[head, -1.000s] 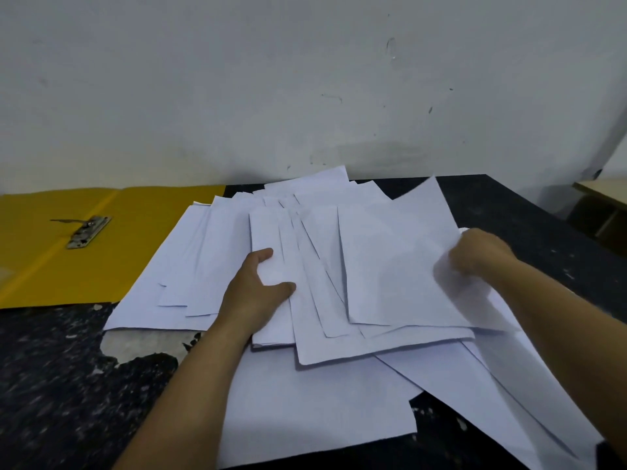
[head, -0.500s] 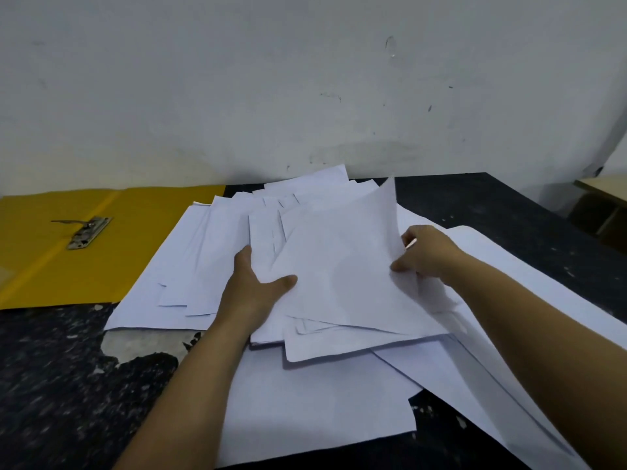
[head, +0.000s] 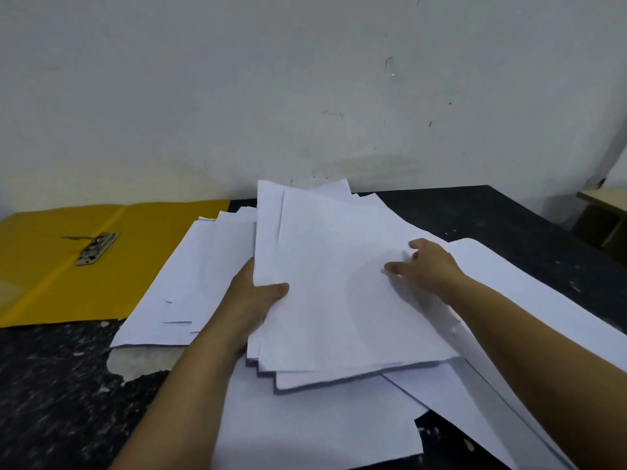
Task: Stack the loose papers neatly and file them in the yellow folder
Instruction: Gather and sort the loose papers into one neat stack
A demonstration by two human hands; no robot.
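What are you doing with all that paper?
A person is gathering loose white sheets into one stack. The left hand grips the stack of papers by its left edge, thumb on top, while the right hand rests on the top sheet. More loose sheets lie spread around on the dark table. The yellow folder lies open to the left, its metal clip showing, with nothing filed yet.

Dark speckled table (head: pixel 57 395) bears papers (head: pixel 190 283), yellow folder (head: pixel 51 283).

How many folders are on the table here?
1. The yellow folder lies open at the table's far left by the wall, its metal clip showing, with loose papers overlapping its right edge. None other shows; papers could hide more.
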